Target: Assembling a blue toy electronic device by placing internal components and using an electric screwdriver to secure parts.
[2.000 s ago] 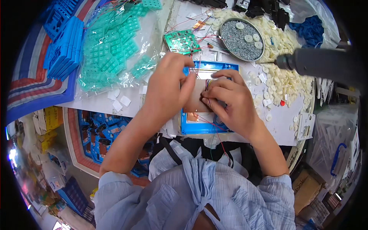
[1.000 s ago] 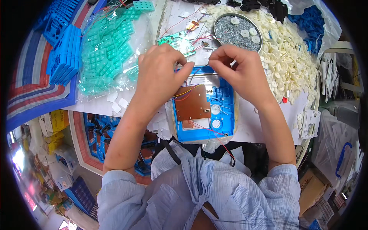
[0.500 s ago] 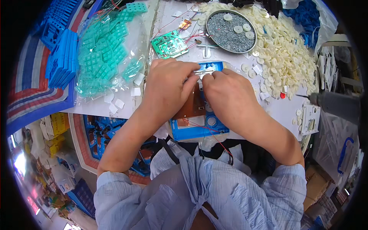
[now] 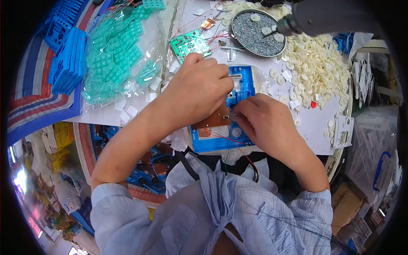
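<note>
A blue plastic housing (image 4: 250,80) lies open side up on the worktable in front of me, with a brown circuit board (image 4: 214,120) in its left part and thin red wires (image 4: 223,137) near its lower edge. My left hand (image 4: 197,91) lies over the housing's upper left and the board, fingers curled; its fingertips and whatever they hold are hidden. Along the housing's right side, my right hand (image 4: 272,125) has its fingers bent inward, thumb and fingertips close together beside the board. Anything between them is too small to make out.
An electric screwdriver (image 4: 306,20) hangs over a round dish of screws (image 4: 255,36). Cream plastic discs (image 4: 314,70) are heaped at right. A green circuit board (image 4: 189,46), bagged teal keypads (image 4: 114,55) and stacked blue plastic parts (image 4: 70,61) lie farther left.
The screwdriver has swung from the right edge to above the screw dish. My right hand has moved down and right along the housing, uncovering its upper part. My left hand has turned farther over the board.
</note>
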Available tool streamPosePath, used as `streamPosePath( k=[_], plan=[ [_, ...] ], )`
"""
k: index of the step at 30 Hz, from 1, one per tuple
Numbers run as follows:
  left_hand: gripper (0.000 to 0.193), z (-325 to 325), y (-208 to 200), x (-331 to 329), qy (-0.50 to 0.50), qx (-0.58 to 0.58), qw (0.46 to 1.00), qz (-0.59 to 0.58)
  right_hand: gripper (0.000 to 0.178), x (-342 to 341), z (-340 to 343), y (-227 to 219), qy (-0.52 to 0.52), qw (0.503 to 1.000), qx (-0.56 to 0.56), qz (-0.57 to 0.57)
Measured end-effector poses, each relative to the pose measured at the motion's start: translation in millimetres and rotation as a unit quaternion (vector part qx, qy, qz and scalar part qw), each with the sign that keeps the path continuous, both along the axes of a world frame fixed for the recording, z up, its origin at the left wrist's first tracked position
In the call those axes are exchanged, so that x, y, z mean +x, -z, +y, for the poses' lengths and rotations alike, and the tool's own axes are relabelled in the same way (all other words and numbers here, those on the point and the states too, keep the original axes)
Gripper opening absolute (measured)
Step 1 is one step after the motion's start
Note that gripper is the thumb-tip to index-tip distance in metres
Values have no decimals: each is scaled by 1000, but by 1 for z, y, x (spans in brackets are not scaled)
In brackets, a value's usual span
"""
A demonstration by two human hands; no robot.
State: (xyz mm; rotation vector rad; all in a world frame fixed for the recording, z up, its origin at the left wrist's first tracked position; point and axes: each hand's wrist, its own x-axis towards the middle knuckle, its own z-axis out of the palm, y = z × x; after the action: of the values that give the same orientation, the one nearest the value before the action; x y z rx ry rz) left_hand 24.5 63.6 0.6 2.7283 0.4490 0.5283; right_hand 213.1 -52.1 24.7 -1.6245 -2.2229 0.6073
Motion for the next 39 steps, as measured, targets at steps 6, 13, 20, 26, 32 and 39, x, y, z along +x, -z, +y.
streamPosePath(
  k=[6,13,20,26,32,39],
  plan=[
    [8,-8,-10,19,61,137,982,116,15,-1,-1,6,-10,999,47,-25],
    [9,-6,-7,15,25,95,990,105,12,0,-2,9,-13,998,59,-36],
    [13,-3,-8,19,34,105,987,119,11,1,-1,9,-10,998,53,-28],
    [13,-13,-14,22,77,128,975,163,8,2,-6,13,-9,998,43,-53],
    [10,21,-24,38,48,-13,978,205,12,3,9,6,-15,990,121,-74],
    [16,40,-34,56,86,-94,945,300,20,5,23,31,-21,982,187,19]
  ],
)
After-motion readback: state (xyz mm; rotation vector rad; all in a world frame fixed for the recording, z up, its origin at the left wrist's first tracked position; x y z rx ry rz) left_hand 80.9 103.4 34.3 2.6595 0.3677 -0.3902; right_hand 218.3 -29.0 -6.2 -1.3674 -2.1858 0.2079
